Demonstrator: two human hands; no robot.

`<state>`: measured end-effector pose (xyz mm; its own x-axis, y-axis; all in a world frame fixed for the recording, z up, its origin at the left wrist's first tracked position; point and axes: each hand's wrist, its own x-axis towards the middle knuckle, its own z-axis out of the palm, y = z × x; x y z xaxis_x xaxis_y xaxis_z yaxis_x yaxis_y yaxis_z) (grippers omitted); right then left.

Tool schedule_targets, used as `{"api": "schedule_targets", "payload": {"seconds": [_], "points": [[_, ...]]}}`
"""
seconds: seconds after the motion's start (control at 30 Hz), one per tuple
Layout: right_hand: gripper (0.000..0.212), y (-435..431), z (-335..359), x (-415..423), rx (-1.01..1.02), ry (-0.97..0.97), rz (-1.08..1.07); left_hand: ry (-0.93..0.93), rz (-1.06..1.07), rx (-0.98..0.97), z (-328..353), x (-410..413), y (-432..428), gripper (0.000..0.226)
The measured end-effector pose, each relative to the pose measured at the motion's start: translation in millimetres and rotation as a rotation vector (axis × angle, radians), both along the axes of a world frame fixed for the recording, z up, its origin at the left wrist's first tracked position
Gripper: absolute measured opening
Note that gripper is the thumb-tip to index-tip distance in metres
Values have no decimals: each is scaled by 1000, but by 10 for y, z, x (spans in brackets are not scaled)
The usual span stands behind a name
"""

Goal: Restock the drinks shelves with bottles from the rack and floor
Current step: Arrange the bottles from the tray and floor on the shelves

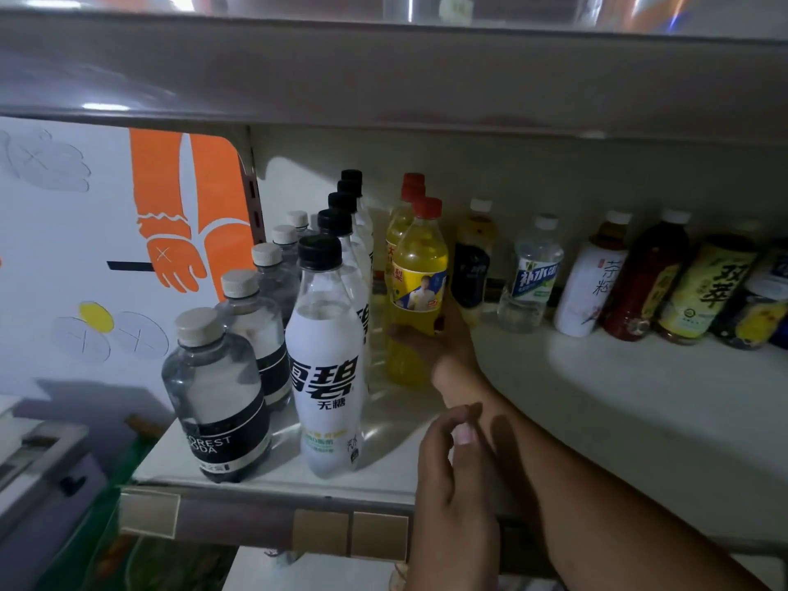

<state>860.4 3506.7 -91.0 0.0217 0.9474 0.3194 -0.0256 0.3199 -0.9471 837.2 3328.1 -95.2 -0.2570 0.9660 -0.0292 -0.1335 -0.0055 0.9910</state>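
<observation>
Right hand (441, 339) is wrapped round the lower body of the front yellow bottle (420, 266). The thumb lies across the near face and the fingers go round the right side to the back.

- The bottle is upright, long axis vertical, red cap on top. It seems to stand on the shelf (618, 398).
- It heads its own row. A second yellow bottle (403, 223) sits just behind it. The row of white bottles (326, 377) is close on the left, and a dark-labelled bottle (471, 266) is just beside it on the right.
- Left hand (447, 484) hangs by the shelf's front lip. Its fingers are loosely curled, thumb near the fingertips, and it holds nothing that I can see.

**The relation that matters:** the bottle lies straight ahead of my right wrist and a touch to the left. The rows run front to back. The right hand is on the bottle already, while the left is well short of it, nearer to me.

**Judgement:**
- I am seating or lining up this bottle in its row.
- Any slide should follow the row's line, keeping the bottle plumb.
- The white bottles stand near enough to be knocked if my thumb swings wide.
</observation>
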Motion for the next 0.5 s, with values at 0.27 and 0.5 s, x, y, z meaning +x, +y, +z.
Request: {"api": "schedule_targets", "payload": {"seconds": [0.27, 0.5], "points": [[70, -249, 55, 279, -119, -159, 150, 200, -17, 110, 37, 1, -94, 21], [85, -839, 114, 950, -170, -318, -3, 712, 138, 355, 25, 42, -28, 57]]}}
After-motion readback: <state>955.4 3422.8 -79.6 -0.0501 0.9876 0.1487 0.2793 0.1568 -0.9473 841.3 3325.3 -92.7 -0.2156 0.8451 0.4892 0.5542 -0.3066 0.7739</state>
